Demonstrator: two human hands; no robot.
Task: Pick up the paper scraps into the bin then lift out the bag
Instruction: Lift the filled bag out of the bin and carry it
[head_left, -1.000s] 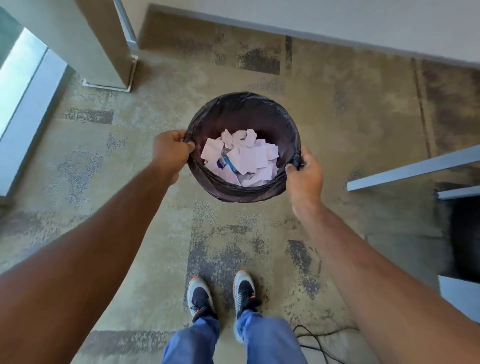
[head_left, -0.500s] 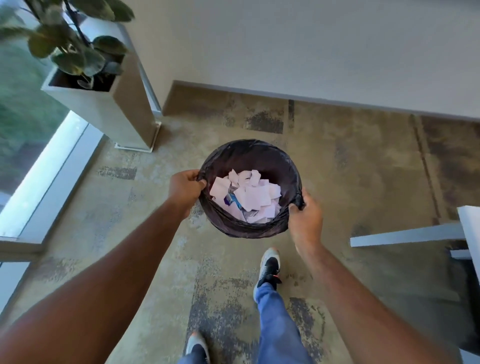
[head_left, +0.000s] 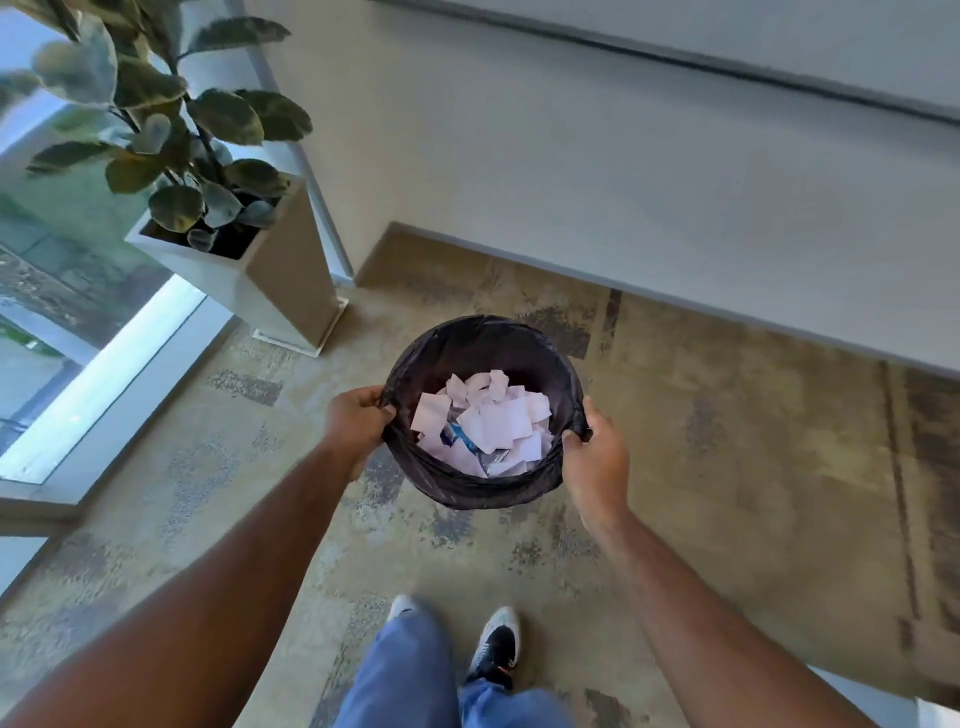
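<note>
Two hands grip black bin bag (head_left: 483, 491) rim: left hand (head_left: 357, 420) at 9 o'clock, right hand (head_left: 595, 451) at 3 o'clock. Bag at frame centre above carpet. Paper scraps (head_left: 485, 423) inside. Likely light, soft, thin film; bunched rim best hold.

Office lobby, patterned carpet tiles (head_left: 727, 441), tall planter (head_left: 280, 280), floor-length window (head_left: 78, 322)

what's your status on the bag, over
Both hands gripping: left hand and right hand on opposite sides of the black bag rim. Paper scraps inside. Planter ahead left, apart.
</note>
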